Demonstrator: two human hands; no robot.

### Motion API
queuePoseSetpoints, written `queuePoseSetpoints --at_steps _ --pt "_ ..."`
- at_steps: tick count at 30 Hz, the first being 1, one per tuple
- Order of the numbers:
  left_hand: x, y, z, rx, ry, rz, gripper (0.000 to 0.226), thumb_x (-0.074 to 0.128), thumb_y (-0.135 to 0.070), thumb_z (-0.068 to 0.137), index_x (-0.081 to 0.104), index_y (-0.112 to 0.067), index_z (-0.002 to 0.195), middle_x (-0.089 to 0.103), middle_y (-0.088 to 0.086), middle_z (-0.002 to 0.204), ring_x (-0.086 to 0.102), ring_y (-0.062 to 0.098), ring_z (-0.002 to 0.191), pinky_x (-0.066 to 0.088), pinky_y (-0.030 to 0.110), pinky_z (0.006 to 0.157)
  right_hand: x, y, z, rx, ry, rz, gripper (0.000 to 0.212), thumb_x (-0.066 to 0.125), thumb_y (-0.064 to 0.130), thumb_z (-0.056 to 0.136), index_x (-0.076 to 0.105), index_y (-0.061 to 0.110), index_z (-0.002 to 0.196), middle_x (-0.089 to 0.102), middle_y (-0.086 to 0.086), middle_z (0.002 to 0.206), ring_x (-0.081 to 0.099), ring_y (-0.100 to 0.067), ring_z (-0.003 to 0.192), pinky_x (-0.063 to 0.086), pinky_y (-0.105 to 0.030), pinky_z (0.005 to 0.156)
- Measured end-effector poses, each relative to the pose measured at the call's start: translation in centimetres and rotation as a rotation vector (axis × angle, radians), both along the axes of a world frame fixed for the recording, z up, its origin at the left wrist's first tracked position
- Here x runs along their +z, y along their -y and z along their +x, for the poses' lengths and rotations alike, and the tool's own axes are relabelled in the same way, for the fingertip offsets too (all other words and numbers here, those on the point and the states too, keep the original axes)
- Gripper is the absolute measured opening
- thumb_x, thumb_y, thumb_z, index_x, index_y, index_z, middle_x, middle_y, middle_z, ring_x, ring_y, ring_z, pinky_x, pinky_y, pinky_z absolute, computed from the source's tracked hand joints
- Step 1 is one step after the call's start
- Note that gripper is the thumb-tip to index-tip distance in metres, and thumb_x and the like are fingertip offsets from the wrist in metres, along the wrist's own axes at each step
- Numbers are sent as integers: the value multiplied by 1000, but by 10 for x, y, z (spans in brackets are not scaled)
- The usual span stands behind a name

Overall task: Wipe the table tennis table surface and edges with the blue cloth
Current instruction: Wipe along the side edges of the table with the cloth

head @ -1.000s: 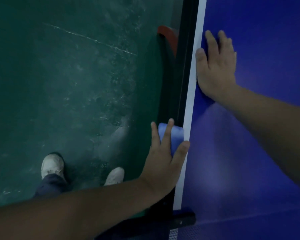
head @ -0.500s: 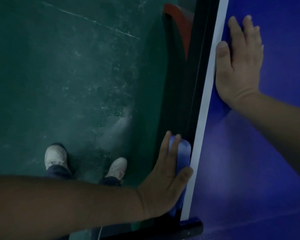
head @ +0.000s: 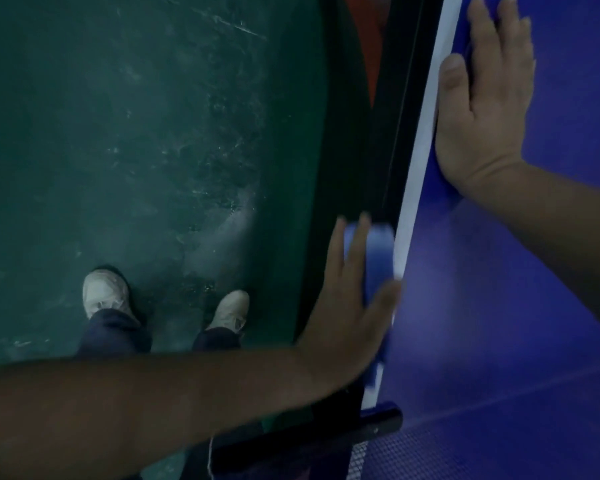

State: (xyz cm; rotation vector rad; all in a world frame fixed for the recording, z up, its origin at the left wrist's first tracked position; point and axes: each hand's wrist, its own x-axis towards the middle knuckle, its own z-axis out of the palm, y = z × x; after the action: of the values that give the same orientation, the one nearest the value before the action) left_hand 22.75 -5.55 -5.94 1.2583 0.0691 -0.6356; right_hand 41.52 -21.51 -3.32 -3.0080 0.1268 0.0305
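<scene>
The soft, folded blue cloth is pressed against the table's dark side edge by the left hand, fingers straight. At one o'clock, the right hand lies flat on the smooth top. At nine o'clock lies scuffed green floor, with white shoes.
</scene>
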Motion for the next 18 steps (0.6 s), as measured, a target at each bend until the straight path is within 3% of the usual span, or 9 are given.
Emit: queuePoseSetpoints --at_steps 3,5,9,13,15,18 --pt "3 -16 -45 -178 -6 4 72 38 -71 92 -15 -58 139 -20 -8 165 -15 -26 138 1 -5 106 -2 -2 3 12 8 -14 59 25 48 105 27 21 158 18 -8 166 10 -31 154 8 -50 124" --pt "-1 -9 -33 -144 25 58 75 33 -80 88 -18 -63 141 -23 -12 164 -14 -17 144 3 -3 108 -2 -2 3 1 16 -1 59 26 48 106 27 21 158 17 -8 166 10 -31 154 8 -50 124" --pt "-13 25 57 167 82 107 79 45 -60 95 13 -29 160 1 3 170 -6 -18 143 8 -10 99 -1 1 1 6 11 -5 59 26 48 106 26 22 158 15 -9 167 8 -31 155 6 -50 124" --pt "-20 31 154 307 141 180 75 53 -45 97 26 -12 159 18 8 168 6 12 155 8 -12 94 0 -3 1 8 8 1 60 24 49 105 25 21 158 16 -9 167 8 -31 154 7 -50 124" --pt "-21 28 139 281 173 148 71 56 -35 101 22 -13 160 15 7 169 5 5 154 10 -10 97 1 -3 2 10 0 1 60 25 49 106 25 21 159 15 -9 167 8 -31 155 6 -50 124" --pt "-6 12 41 175 106 34 76 59 -29 102 10 -30 160 1 -1 170 5 -25 139 17 -8 99 2 -3 3 -2 -3 3 58 27 47 106 25 22 159 14 -9 167 7 -31 155 7 -50 124"
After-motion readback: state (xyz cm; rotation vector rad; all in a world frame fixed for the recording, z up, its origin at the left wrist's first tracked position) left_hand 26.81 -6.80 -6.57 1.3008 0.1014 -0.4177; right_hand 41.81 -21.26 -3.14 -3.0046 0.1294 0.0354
